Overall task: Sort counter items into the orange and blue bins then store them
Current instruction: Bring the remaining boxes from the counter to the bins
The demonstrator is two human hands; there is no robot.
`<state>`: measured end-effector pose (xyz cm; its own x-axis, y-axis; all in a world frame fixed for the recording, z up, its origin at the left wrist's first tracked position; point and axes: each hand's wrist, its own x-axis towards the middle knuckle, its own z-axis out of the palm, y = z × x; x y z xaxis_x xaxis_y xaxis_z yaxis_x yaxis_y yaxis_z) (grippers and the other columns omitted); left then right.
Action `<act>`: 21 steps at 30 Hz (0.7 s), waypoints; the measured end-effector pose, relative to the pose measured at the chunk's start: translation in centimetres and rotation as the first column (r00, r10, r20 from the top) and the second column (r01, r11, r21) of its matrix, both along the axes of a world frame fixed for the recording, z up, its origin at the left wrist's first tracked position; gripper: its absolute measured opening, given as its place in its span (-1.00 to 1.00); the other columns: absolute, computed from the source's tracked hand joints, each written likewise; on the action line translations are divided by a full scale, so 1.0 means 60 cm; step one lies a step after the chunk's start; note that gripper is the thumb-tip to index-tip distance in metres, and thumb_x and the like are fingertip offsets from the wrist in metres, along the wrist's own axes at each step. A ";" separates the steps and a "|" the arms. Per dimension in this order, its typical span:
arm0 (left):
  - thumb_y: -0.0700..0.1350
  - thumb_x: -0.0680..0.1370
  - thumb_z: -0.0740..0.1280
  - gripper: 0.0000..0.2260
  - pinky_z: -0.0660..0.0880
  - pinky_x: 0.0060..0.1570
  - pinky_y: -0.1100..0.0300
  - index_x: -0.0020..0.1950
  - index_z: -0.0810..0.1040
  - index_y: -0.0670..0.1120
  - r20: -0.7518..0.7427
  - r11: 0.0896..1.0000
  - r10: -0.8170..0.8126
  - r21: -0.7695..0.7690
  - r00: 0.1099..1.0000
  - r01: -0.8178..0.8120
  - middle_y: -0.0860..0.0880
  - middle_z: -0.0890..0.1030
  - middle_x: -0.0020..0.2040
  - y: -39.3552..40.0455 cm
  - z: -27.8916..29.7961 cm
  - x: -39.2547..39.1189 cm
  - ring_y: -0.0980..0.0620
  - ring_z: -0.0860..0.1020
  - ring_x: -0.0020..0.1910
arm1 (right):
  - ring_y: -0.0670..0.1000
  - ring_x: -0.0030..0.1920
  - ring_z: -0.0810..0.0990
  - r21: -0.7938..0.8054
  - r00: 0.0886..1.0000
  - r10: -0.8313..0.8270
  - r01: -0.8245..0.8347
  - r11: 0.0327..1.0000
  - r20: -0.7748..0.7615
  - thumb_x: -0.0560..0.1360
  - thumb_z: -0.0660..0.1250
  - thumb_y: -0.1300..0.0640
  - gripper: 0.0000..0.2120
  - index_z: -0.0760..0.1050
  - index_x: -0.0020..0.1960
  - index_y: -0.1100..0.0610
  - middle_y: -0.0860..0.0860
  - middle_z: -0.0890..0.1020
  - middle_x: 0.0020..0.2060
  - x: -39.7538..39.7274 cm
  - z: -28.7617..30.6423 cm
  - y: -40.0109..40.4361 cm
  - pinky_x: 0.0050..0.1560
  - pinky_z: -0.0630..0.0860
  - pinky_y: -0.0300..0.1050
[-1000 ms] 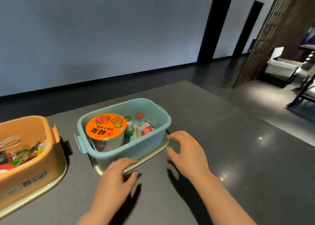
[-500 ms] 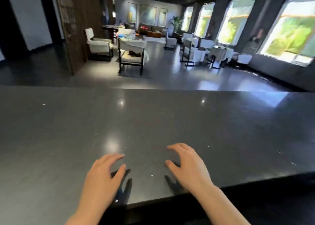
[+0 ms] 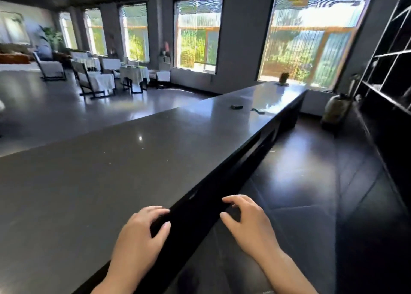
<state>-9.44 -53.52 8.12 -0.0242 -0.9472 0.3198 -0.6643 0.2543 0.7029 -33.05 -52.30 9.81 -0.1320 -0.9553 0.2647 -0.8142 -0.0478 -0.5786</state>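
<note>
Neither the orange bin nor the blue bin is in view. My left hand (image 3: 139,240) hovers over the near edge of the long dark counter (image 3: 93,173), fingers loosely bent, holding nothing. My right hand (image 3: 246,224) hangs past the counter's edge, above the dark floor, fingers relaxed and empty. Both hands are apart from each other and touch nothing that I can make out.
The counter runs away to the far right, with a small dark object (image 3: 236,107), a thin dark item (image 3: 258,111) and a small plant (image 3: 284,78) near its far end. Dark shelving (image 3: 391,75) lines the right side. A jug (image 3: 335,109) stands on the floor. Chairs and tables (image 3: 97,80) fill the left.
The view has swung to the right, away from the blue and orange bins, which have left the frame. Both hands stay empty and now sit at the counter's edge instead of over its top.
</note>
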 end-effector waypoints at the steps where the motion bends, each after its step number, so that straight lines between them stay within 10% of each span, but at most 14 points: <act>1: -0.06 0.46 0.42 -0.79 0.41 0.13 0.21 0.06 0.61 0.16 -0.005 1.000 -0.013 -0.007 1.000 0.013 0.31 0.51 0.08 -0.008 0.003 -0.034 0.23 0.48 0.13 | -0.29 0.07 0.47 -0.002 1.000 -0.020 0.020 1.000 0.003 0.47 0.33 -0.07 -0.72 0.50 0.18 -0.18 -0.35 0.48 0.10 -0.035 0.004 -0.003 -0.04 0.42 -0.32; 21: -0.03 0.47 0.41 -0.80 0.41 0.13 0.22 0.09 0.61 0.12 0.047 0.972 -0.235 0.022 0.971 0.234 0.24 0.56 0.08 -0.256 -0.016 -0.600 0.18 0.50 0.12 | -0.23 -0.04 0.51 0.024 0.972 -0.226 0.224 0.974 0.070 0.46 0.37 -0.03 -0.71 0.51 0.17 -0.12 -0.25 0.52 0.06 -0.551 -0.010 -0.138 0.03 0.48 -0.22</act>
